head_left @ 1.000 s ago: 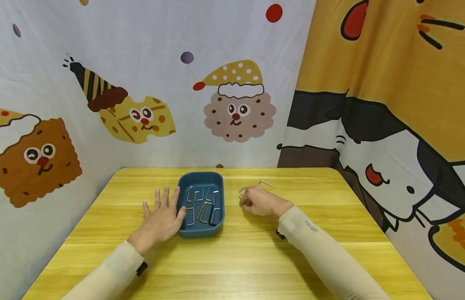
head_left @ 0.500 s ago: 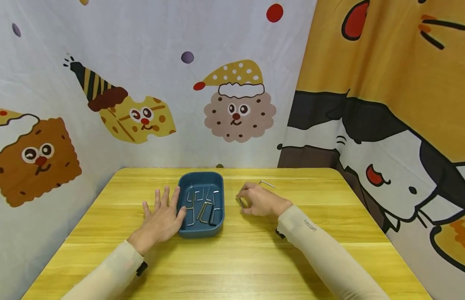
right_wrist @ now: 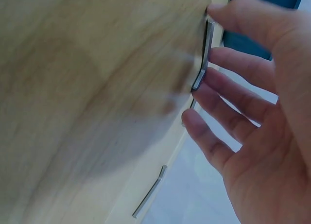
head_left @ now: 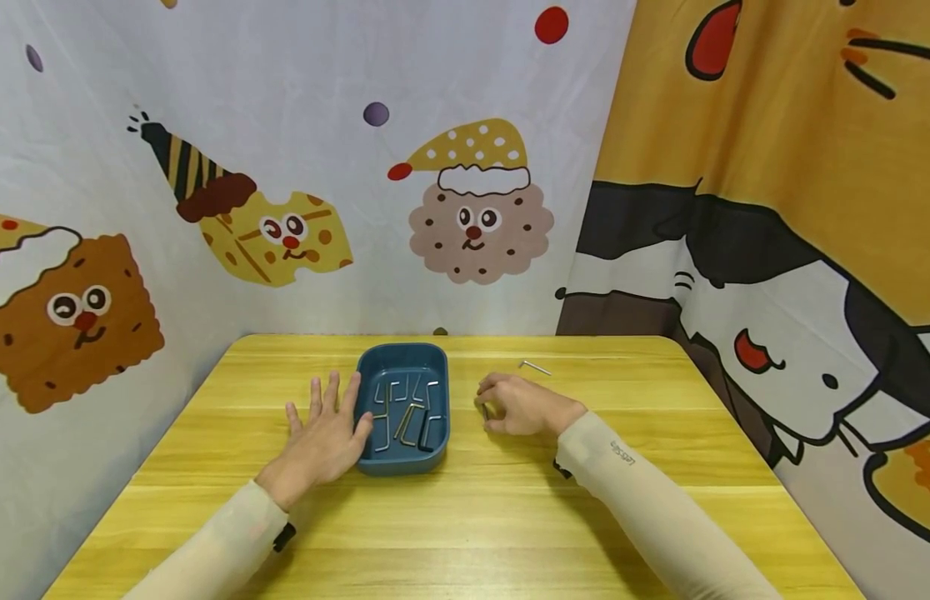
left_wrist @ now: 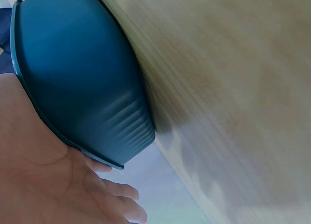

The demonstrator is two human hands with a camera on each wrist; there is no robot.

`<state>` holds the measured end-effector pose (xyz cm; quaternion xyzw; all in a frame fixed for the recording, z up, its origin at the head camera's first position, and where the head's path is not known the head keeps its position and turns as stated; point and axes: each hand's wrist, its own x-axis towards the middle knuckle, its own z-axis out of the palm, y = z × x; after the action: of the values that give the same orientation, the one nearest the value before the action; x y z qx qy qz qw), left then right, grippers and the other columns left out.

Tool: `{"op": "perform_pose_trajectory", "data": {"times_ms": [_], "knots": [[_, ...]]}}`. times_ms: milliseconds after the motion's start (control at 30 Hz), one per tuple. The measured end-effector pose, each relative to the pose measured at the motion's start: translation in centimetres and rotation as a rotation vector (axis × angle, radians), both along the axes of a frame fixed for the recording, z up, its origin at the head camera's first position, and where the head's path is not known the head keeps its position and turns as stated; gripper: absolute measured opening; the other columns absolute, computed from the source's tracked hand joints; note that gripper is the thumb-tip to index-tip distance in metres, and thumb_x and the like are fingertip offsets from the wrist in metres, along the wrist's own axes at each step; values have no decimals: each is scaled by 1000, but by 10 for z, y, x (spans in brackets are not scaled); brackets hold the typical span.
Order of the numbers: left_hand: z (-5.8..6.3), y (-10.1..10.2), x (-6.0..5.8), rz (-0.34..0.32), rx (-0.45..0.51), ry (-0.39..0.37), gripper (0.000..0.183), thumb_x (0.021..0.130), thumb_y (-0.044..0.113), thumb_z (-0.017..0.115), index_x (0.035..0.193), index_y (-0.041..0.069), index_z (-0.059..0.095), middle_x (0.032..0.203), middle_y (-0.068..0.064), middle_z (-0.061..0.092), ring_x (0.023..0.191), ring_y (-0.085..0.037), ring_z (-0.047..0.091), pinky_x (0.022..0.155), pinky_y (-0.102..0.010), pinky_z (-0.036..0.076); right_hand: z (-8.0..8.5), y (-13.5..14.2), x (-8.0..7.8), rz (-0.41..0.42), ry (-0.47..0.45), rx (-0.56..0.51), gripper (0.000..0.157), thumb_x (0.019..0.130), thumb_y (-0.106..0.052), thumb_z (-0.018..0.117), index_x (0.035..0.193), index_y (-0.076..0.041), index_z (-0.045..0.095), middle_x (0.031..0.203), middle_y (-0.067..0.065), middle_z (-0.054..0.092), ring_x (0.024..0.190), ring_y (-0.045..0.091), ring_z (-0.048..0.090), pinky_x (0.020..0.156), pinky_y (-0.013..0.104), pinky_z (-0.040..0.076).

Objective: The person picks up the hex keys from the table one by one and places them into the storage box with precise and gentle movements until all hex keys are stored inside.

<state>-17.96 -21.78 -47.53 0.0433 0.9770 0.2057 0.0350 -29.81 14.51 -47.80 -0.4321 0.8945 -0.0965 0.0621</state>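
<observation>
My left hand [head_left: 320, 443] lies with fingers spread against the left side of a dark blue tray [head_left: 402, 468], the thumb at its rim. In the left wrist view the palm is at the edge of the tray [left_wrist: 73, 63]. Several L-shaped hex keys lie inside, silver and brass-toned, with one black hex key [head_left: 424, 433]. To the right of the tray, my right hand [head_left: 527, 405] is low at the tabletop. It holds a silver hex key [right_wrist: 209, 44] lengthwise between thumb and fingertips. Part of another thin metal piece [right_wrist: 192, 104] shows behind the fingers.
Beyond the right hand, another silver hex key [head_left: 536, 367] lies on the wooden table [head_left: 465, 533]. A cartoon-print curtain [head_left: 300, 67] hangs behind the table and along its right side.
My right fingers have moved from the small hex keys to around one of them, which has shifted slightly toward the thumb. The left hand and tray stay in place.
</observation>
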Motion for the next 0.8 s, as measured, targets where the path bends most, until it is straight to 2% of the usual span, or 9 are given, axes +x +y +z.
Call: {"op": "perform_pose_trajectory", "data": {"times_ms": [400,567,667,800], "knots": [[-1,0,1,-6,6,-2,82,125,52,38,189,14,4,194,-30,-9,178,-62,-15,130,-96,-10,-2,-2,5,28,26,-10,22,111,-16,82,129,-6,87,154,25,72,140,38,74,117,48,66],[0,0,0,-4,10,2,82,125,52,37,189,14,3,194,-30,-8,178,-61,-16,130,-96,-11,0,-6,4,42,59,-15,15,109,-13,83,121,-6,88,148,25,76,143,41,72,119,52,65],[1,0,-1,-2,11,7,82,125,52,37,189,14,4,194,-30,-8,178,-61,-16,130,-96,-11,1,-7,5,42,62,-20,12,107,-12,85,117,-6,88,139,21,80,147,43,70,121,51,63],[1,1,0,-1,8,1,82,124,50,39,189,13,5,194,-30,-8,178,-61,-15,130,-96,-11,1,-9,8,36,45,-33,7,105,-10,87,111,-8,89,118,11,85,145,40,71,119,46,65]]}}
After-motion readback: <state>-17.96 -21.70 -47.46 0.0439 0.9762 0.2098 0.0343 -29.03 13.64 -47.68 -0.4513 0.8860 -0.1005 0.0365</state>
